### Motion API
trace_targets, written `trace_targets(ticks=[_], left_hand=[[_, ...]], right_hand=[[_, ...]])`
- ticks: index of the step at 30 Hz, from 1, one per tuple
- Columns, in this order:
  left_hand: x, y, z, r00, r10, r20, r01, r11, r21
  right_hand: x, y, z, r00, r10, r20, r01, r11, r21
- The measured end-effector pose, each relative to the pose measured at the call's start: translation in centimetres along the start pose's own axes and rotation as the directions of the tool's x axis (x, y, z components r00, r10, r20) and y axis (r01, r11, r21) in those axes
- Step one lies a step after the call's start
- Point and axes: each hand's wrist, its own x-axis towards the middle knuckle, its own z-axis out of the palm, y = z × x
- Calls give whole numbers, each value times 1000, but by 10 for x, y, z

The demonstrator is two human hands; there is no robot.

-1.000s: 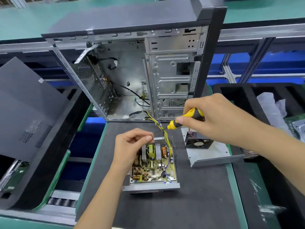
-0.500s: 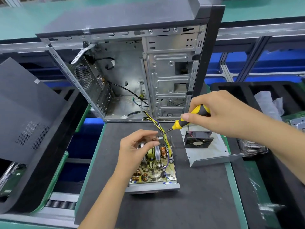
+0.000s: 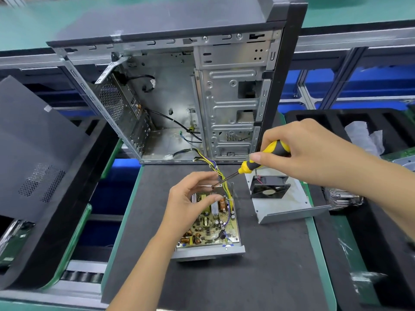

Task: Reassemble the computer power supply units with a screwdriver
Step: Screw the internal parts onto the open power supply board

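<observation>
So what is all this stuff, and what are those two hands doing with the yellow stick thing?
You are seeing through a camera worn on a person's head, looking down at their own two hands. The right hand grips a screwdriver with a yellow and black handle, and its thin metal tip points down toward the left hand. The left hand hovers with curled fingers beside that tip, over an open power supply. That is a metal tray with a board full of tiny electric parts. If the fingers pinch a screw, it is too small to see.

Beside it on the dark mat lies the power supply's metal cover with a black fan on it. Behind stands an opened computer case. Yellow wires run from the board into it.
</observation>
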Motion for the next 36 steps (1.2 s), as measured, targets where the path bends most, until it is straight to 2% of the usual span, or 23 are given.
trace_targets(ticks=[4,9,12,19,26,36], left_hand=[[-8,-6,-1,996,-60,73,50,991,127],[-17,-11,11,978,-62,197,-10,939,344],[-17,-14,18,962,-83,261,-45,892,450],[-19,-13,25,925,-108,364,-83,879,470],[-19,-14,31,908,-182,378,-22,879,477],[-19,-16,31,880,-180,440,-46,889,456]], right_hand=[[-9,3,2,998,1,64,3,997,-75],[-23,9,26,970,41,241,19,970,-243],[-27,11,43,955,73,288,19,952,-306],[-27,13,61,953,87,291,21,937,-348],[-25,13,68,944,99,315,18,936,-351],[-24,14,75,945,104,309,21,927,-375]])
